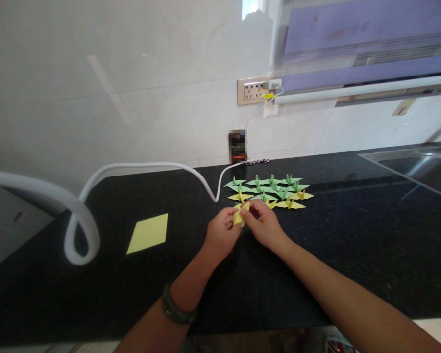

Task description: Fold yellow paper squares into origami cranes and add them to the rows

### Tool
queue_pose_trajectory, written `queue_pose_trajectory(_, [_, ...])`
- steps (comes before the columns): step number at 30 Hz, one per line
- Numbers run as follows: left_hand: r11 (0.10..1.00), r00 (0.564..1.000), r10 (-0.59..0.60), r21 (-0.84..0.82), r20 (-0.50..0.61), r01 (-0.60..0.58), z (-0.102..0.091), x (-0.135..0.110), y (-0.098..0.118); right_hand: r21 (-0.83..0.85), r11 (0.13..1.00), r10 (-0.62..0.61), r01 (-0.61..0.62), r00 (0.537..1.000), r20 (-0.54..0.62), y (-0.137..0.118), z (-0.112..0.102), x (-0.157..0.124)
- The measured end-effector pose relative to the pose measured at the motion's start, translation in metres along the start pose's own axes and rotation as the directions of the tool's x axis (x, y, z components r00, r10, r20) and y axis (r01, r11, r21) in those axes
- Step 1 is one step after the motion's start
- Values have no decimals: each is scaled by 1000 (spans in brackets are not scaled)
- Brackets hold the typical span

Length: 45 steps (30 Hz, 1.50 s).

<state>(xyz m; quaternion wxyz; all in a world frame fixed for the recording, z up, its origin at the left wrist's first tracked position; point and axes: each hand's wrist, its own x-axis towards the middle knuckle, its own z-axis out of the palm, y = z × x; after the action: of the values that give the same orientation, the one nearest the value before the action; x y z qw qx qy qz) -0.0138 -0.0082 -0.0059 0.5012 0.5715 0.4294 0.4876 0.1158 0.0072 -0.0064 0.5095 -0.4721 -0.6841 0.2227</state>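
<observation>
Between my two hands is a small piece of folded yellow paper, held just above the dark counter. My left hand pinches its left side, fingers closed. Its right side is gripped by my right hand, with the thumb pressed on the paper's face. Right behind my hands stand several folded paper cranes in rows, green cranes farther back and yellow cranes nearer. A flat sheet of yellow paper lies on the counter to the left of my hands.
A thick white cable loops over the left of the black counter. A phone-like device, blurred out, leans on the wall under a socket panel with a white charger. At the right is a metal sink edge.
</observation>
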Motion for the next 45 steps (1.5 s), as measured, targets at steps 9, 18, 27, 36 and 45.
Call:
queue_pose_trajectory(9, [999,998,-50,11,-40,51,0,0,0,146,984,102,-98,995,-17,3,-3,3])
queue_pose_trajectory(18, [969,979,-187,-176,-77,171,-2,4,8,378,899,167,-221,971,170,3,2,3])
queue_pose_trajectory(27, [866,971,-238,-456,-19,204,-5,5,12,361,871,253,-334,934,254,-1,1,2])
queue_pose_trajectory(36, [847,969,-235,-472,79,244,-9,3,9,385,863,241,-326,937,254,-3,1,2])
queue_pose_trajectory(45, [886,965,-257,-388,42,253,-7,2,8,302,915,217,-266,958,186,-1,2,1])
